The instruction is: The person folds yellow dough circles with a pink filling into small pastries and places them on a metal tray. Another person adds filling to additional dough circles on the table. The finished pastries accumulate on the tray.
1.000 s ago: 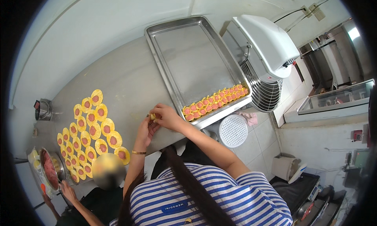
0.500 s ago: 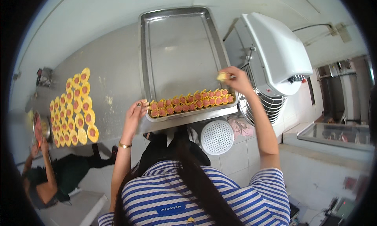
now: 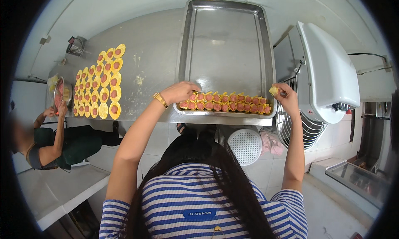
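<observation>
a small yellow folded dumpling (image 3: 273, 90) is being pinched in the closed fingers of the right hand (image 3: 285, 95) at the metal tray (image 3: 226, 39)'s 4 o'clock corner. the left hand (image 3: 179, 92), loosely curled, is being rested on the row of dumplings (image 3: 226, 102) at 7 o'clock on the steel table (image 3: 153, 48).

Baking tray (image 3: 226, 44): bare metal, smooth, dull sheen. Worktop (image 3: 153, 52) under the tray: brushed steel, matt, floury smears. Machine housing (image 3: 328, 73) right of the tray: glossy white plastic. Shirt (image 3: 199, 201): striped knit cloth.
</observation>
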{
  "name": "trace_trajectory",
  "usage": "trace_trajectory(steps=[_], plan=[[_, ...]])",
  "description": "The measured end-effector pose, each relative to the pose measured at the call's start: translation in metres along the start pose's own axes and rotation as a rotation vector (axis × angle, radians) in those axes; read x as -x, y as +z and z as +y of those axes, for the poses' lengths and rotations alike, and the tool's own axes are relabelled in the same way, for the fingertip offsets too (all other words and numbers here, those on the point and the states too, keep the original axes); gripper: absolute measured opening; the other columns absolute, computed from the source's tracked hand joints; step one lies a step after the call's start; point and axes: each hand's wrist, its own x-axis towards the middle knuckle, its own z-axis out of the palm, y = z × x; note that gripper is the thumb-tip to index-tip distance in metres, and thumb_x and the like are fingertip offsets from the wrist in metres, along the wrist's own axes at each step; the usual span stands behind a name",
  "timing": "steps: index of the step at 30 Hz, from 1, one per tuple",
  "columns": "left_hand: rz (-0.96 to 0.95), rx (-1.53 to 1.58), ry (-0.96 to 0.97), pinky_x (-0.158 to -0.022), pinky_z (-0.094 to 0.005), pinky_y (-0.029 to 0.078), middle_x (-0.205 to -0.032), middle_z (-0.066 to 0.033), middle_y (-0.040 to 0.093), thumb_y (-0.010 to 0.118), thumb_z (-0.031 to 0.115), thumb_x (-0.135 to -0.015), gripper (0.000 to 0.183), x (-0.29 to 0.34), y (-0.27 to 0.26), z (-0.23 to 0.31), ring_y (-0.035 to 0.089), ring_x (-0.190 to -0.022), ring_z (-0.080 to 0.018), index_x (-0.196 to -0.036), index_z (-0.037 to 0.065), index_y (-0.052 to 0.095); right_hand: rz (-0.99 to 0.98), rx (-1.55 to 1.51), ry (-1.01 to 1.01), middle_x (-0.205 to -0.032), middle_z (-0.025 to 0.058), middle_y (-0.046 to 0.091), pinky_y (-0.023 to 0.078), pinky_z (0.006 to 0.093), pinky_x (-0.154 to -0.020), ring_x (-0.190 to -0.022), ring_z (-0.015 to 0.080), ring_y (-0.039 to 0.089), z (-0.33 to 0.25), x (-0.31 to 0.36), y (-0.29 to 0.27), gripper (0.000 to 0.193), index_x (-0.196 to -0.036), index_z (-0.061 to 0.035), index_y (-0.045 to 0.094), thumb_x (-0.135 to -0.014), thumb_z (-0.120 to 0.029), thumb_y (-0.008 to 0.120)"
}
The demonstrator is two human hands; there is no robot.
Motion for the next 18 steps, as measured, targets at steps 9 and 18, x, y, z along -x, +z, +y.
trace_trajectory(steps=[9,18], plan=[[-0.121,-0.045,-0.119,-0.089,-0.0426,0.047,-0.110,-0.0160,0.063,0.045,0.007,-0.081,0.033,-0.006,0.000,0.001,0.060,-0.099,-0.0356,-0.108,0.003,0.063,0.020,-0.022,0.015,-0.102,0.0053,0.061,0.054,0.0260,-0.080,-0.088,0.0122,0.058,0.005,0.014,-0.001,0.040,-0.110,-0.0030,0.066,-0.072,0.011,0.062],[-0.094,-0.088,-0.134,-0.088,-0.0425,0.047,-0.110,-0.0135,0.064,0.044,0.010,-0.083,0.033,-0.014,0.007,0.012,0.061,-0.097,-0.0343,-0.108,0.006,0.065,0.023,-0.012,0.008,-0.100,0.0046,0.060,0.054,0.0254,-0.081,-0.085,0.0120,0.057,0.008,0.012,-0.003,0.041,-0.109,-0.0034,0.067,-0.071,0.011,0.063]])
